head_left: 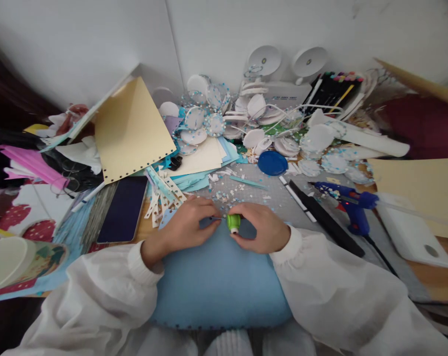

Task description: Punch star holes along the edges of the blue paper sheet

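A light blue paper sheet lies in front of me, its near edge lined with small punched shapes. My right hand grips a small green craft punch between thumb and fingers, at the far edge of the sheet. Just left of the punch, my left hand pinches the sheet's far edge between thumb and forefinger. Part of that edge is hidden by my hands. Tiny blue and white paper cut-outs are scattered beyond my fingers on a grey mat.
At left are a cream sheet, a phone, punched paper strips and a paper cup. At right lie a black pen-like tool, a blue glue gun and a white device. Decorated white discs and a blue lid stand behind.
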`<state>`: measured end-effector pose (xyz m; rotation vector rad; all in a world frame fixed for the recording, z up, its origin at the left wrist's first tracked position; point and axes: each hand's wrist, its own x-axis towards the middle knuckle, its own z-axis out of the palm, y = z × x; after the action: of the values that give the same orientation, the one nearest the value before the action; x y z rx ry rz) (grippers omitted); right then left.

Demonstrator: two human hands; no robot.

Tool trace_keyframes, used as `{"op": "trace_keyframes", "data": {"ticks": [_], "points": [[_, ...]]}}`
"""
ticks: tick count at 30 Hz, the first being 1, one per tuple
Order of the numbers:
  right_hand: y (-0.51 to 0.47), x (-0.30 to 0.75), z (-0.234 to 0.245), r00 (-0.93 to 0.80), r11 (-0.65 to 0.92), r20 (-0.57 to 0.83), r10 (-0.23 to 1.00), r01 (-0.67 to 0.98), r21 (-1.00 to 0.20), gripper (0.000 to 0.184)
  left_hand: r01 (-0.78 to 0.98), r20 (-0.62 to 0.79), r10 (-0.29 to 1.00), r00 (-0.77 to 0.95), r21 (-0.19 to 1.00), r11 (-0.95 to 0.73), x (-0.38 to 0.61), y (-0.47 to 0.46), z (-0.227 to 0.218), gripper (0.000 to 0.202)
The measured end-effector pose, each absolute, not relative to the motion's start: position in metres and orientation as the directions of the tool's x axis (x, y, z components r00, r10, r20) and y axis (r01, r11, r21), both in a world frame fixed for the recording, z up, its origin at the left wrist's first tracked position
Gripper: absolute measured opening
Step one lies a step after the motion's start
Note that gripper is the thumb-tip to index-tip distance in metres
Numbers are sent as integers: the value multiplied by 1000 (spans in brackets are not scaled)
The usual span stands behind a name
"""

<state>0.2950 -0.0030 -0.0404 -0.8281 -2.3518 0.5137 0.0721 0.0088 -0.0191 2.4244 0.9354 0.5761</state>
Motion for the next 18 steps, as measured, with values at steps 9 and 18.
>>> {"op": "trace_keyframes", "data": {"ticks": [9, 18], "points": [[-1, 295, -43, -646, 673, 310, 698, 442, -593, 41, 531, 245, 667, 704, 441, -723, 74, 8, -22, 18], [-1, 292, -42, -627, 607, 250, 738, 454, -652, 36, 549, 268, 626, 732, 312, -776, 74, 4, -19, 24]]}}
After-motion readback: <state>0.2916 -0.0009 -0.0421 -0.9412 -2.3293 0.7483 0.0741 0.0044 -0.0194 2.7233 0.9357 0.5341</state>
